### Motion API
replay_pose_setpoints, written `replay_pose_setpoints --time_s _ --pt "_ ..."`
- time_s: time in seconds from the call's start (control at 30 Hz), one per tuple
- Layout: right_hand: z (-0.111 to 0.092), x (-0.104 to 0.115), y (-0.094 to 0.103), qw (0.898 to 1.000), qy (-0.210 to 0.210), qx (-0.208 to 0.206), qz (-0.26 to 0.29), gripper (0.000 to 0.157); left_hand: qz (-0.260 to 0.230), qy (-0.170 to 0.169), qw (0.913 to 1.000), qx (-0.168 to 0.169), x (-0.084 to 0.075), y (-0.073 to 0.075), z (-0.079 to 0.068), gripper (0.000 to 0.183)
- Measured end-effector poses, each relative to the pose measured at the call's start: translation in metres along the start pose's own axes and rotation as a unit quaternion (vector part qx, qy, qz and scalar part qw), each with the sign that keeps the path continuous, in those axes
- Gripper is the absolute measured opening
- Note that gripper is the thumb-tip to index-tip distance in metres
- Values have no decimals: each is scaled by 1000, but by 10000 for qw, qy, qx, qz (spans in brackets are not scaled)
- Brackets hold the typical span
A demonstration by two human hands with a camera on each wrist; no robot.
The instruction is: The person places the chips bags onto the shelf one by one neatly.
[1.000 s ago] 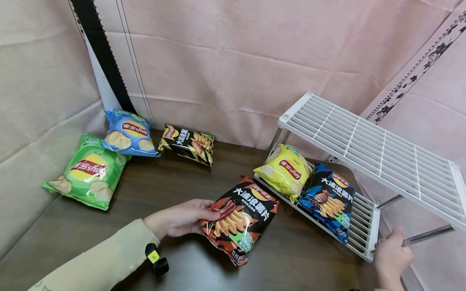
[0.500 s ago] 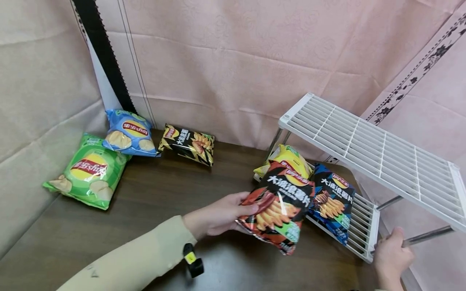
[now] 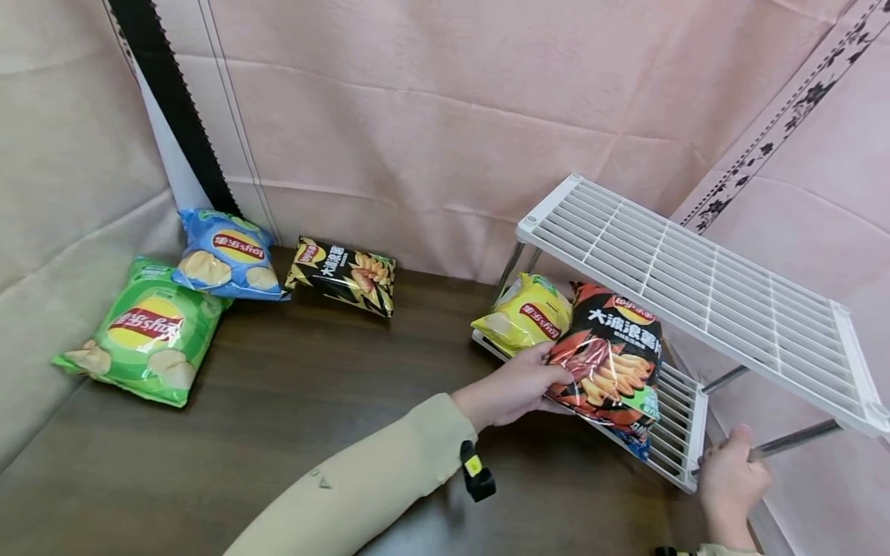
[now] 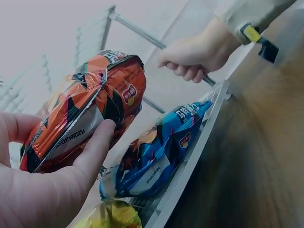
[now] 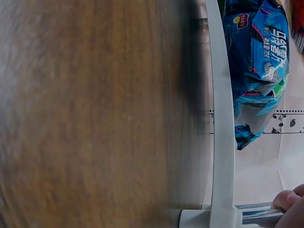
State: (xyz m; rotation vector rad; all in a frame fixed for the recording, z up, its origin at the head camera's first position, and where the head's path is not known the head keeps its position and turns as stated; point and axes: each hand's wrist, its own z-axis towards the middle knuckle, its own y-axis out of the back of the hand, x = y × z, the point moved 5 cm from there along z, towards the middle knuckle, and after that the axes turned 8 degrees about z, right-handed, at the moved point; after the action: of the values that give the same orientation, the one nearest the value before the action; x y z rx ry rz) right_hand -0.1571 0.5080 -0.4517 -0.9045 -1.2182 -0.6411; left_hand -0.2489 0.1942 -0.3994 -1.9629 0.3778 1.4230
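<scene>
My left hand (image 3: 523, 386) grips a red and black chip bag (image 3: 612, 359) by its left side, thumb on the front. The bag hangs over the lower tier of a white two-tier rack (image 3: 677, 425). Beneath it, mostly hidden in the head view, is a blue chip bag (image 4: 156, 152) lying on that tier. A yellow chip bag (image 3: 531, 313) sits at the tier's far left end. At the rack's near right corner, my right hand (image 3: 733, 479) holds a metal post (image 5: 259, 214), fingers curled round it.
On the table (image 3: 334, 386), a green chip bag (image 3: 149, 332) and a light-blue chip bag (image 3: 229, 255) lean together at the left. A black and gold chip bag (image 3: 344, 274) lies beside them against the pink cloth wall (image 3: 417, 131). The rack's upper tier (image 3: 695, 286) overhangs the lower one.
My left hand has carried the red and black chip bag rightward from over the table to above the blue bag. The right hand keeps its hold on the post; the head view has shifted slightly.
</scene>
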Motion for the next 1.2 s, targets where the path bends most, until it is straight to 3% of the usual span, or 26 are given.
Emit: replay_pose_setpoints --time_s 0.3,0.5,0.57,0.67,0.77,0.97,1.07,1.2 --pt "4 -1 6 9999 -158 -30 0 61 952 -322 9942 -377 1 -33 41 39" --pt "2 0 7 9998 -188 28 41 62 1854 -536 9791 -647 10 -52 58 42" --pt "0 0 7 9997 -222 30 9 62 2033 -477 9749 -775 14 -54 60 39" --pt "-1 0 8 9997 -232 89 57 61 2529 -362 9621 -955 17 -57 60 34" --pt "-1 1 9 9997 -212 84 93 60 2942 -384 9507 -899 16 -65 60 40" --pt "-2 1 16 9945 -367 -423 -885 49 2781 -492 9583 -426 22 -86 66 52" --pt "-3 1 15 9906 -413 -485 -1214 44 3205 -628 9443 -405 26 -89 72 60" --pt "-3 2 10 9927 -342 -314 -1111 52 4079 -933 9065 -557 30 -80 80 61"
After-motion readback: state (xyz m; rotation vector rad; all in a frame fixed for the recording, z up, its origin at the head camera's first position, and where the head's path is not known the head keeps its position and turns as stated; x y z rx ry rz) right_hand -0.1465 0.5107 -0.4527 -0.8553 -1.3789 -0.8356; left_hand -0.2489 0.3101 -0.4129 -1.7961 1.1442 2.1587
